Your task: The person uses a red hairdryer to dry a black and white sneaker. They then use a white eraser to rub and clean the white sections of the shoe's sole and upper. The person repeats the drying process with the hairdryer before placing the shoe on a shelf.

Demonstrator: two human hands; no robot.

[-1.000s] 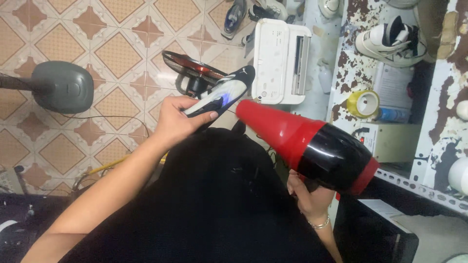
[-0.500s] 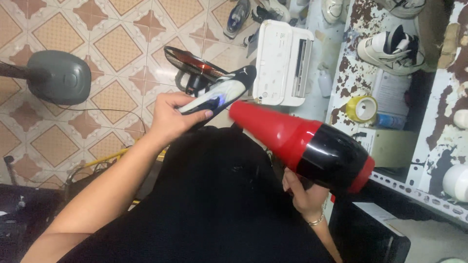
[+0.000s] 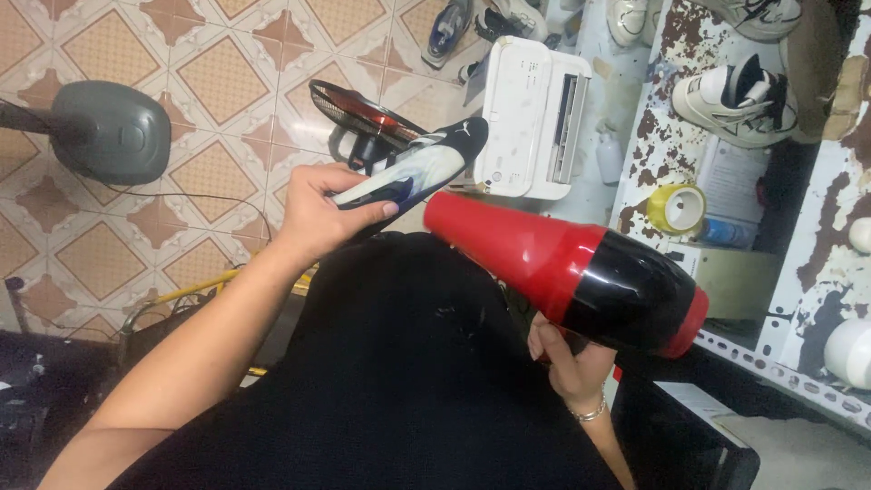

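Gripping a dark-and-white shoe [image 3: 413, 171] at its middle, the left hand [image 3: 319, 213] holds it just before the red nozzle of the hair dryer [image 3: 572, 272], probably for drying, right hand [image 3: 567, 358] clamped on that dryer's handle, white box [image 3: 531, 118] beyond

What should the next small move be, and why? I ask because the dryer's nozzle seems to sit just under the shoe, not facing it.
Probably tilt the red and black hair dryer up a little in the right hand. Its red nozzle mouth sits just below the dark blue and white shoe held in the left hand, so the air likely passes partly beneath it.
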